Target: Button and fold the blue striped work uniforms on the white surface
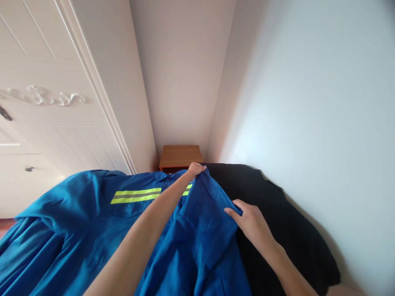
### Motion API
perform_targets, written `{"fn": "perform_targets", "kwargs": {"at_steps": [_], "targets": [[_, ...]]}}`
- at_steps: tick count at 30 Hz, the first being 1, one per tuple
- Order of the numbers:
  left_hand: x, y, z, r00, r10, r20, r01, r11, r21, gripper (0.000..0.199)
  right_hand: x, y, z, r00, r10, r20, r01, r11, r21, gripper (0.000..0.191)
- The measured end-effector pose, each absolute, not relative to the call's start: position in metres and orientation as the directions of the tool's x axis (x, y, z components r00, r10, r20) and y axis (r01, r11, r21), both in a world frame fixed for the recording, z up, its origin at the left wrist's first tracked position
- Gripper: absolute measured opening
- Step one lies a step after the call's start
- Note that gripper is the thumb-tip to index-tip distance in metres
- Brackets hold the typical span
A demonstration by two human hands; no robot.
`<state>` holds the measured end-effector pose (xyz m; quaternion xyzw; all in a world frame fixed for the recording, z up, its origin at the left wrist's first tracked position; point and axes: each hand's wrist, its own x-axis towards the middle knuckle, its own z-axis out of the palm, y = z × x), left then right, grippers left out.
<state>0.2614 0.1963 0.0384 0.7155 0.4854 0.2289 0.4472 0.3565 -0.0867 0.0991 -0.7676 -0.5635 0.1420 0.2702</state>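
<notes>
A blue work jacket (123,234) with a yellow-and-grey reflective stripe across its chest lies spread out in front of me. My left hand (196,168) is closed on the jacket near its collar and shoulder, with that forearm crossing over the chest. Lower down and to the right, my right hand (247,211) pinches the folded edge of the same jacket between thumb and fingers. The cloth between both hands is drawn up and hides the right half of the stripe. Beneath the jacket's right side shows a black garment or cloth (277,218), whose kind I cannot tell.
A white cabinet (40,135) with carved trim and dark handles stands at the left. Behind the jacket is a small brown wooden table (180,154) in the corner. A pale wall (324,102) rises close along the right side.
</notes>
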Motion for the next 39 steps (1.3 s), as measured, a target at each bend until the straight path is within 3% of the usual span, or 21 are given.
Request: {"fn": "perform_targets", "kwargs": {"at_steps": [2,6,8,12,17,20,24,29,31,36,39], "targets": [[0.262,0.193,0.035,0.422,0.905,-0.042,0.477,-0.182,0.86,0.023,0.354,-0.099,0.091,0.383,0.914,0.131,0.785,-0.247,-0.569,0.038],[0.262,0.191,0.037,0.452,0.889,0.073,0.456,-0.3,0.838,0.022,0.361,-0.121,0.075,0.351,0.931,0.1,0.584,-0.134,-0.801,0.045],[0.261,0.193,0.039,0.466,0.881,0.083,0.454,-0.319,0.832,0.024,0.367,-0.124,0.072,0.361,0.92,0.15,0.557,-0.084,-0.826,0.049],[0.263,0.195,0.042,0.457,0.889,0.027,0.478,-0.271,0.835,0.029,0.365,-0.112,0.08,0.366,0.895,0.256,0.744,-0.116,-0.658,0.057],[0.269,0.196,0.047,0.408,0.912,-0.041,0.521,-0.196,0.831,0.033,0.354,-0.098,0.084,0.277,0.912,0.303,0.893,-0.128,-0.431,0.025],[0.275,0.196,0.049,0.377,0.924,-0.07,0.559,-0.166,0.812,0.031,0.354,-0.106,0.072,0.267,0.888,0.375,0.945,-0.164,-0.284,0.018],[0.284,0.194,0.048,0.345,0.934,-0.093,0.619,-0.152,0.77,0.033,0.353,-0.116,0.056,0.295,0.886,0.358,0.953,-0.246,-0.176,0.021],[0.29,0.188,0.048,0.337,0.941,-0.036,0.655,-0.206,0.727,0.046,0.349,-0.117,0.063,0.351,0.91,0.222,0.936,-0.332,-0.118,0.016],[0.288,0.185,0.051,0.351,0.936,0.022,0.636,-0.256,0.728,0.053,0.35,-0.12,0.073,0.345,0.909,0.234,0.937,-0.321,-0.135,0.012],[0.259,0.173,0.071,0.438,0.88,0.182,0.539,-0.419,0.73,0.06,0.345,-0.13,0.107,0.167,0.835,0.524,0.975,-0.062,-0.213,0.055],[0.224,0.157,0.082,0.509,0.821,0.259,0.489,-0.524,0.698,0.056,0.324,-0.124,0.127,0.006,0.828,0.561,0.968,0.137,-0.212,0.056]]}}
